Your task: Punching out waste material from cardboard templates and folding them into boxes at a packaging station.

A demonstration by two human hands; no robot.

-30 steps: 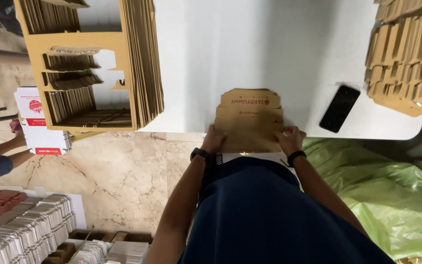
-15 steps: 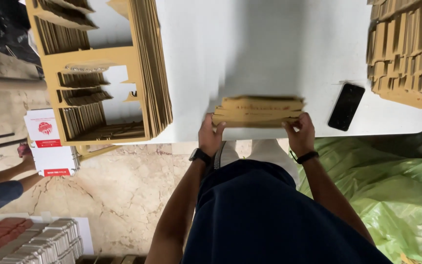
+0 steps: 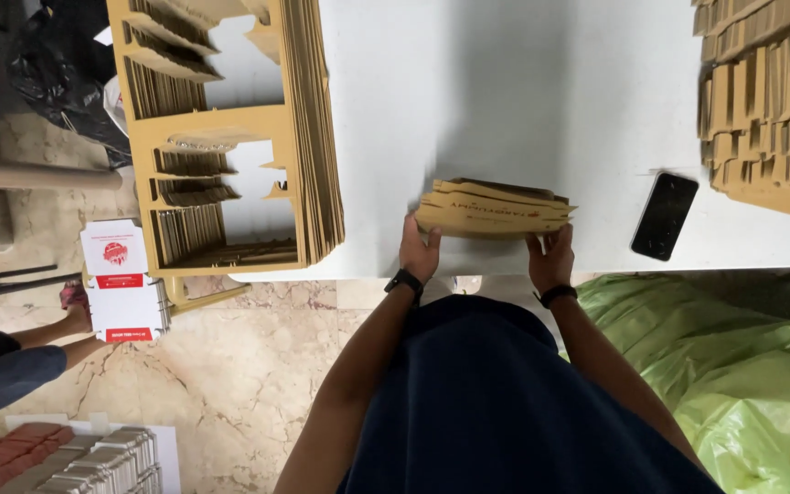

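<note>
Since a second ago the cardboard stack (image 3: 494, 209) has gone from lying flat, printed face up, at the near edge of the white surface (image 3: 505, 82) to standing tilted on its long edge, its layered edges toward the camera; both hands have shifted with it. Far left, on the marble floor (image 3: 230, 366), another person's forearm (image 3: 11, 352) reaches toward a pile of white and red printed boxes (image 3: 121, 284), with rows of packed boxes (image 3: 66, 457) below. Next, a tall stack of die-cut cardboard sheets (image 3: 230, 137) sits on the surface's left end. Left hand (image 3: 419, 249), black band at the wrist, has its grip closed on the stack's left end, thumb up on the side. Right hand (image 3: 551, 258), also banded, is closed on the right end. Stack rests near the surface's front edge, just ahead of the person's body. A black phone (image 3: 664, 216) lies just beside it to the right. More cardboard pieces (image 3: 765, 101) sit at far right; a green plastic bag (image 3: 742, 366) lies below.
</note>
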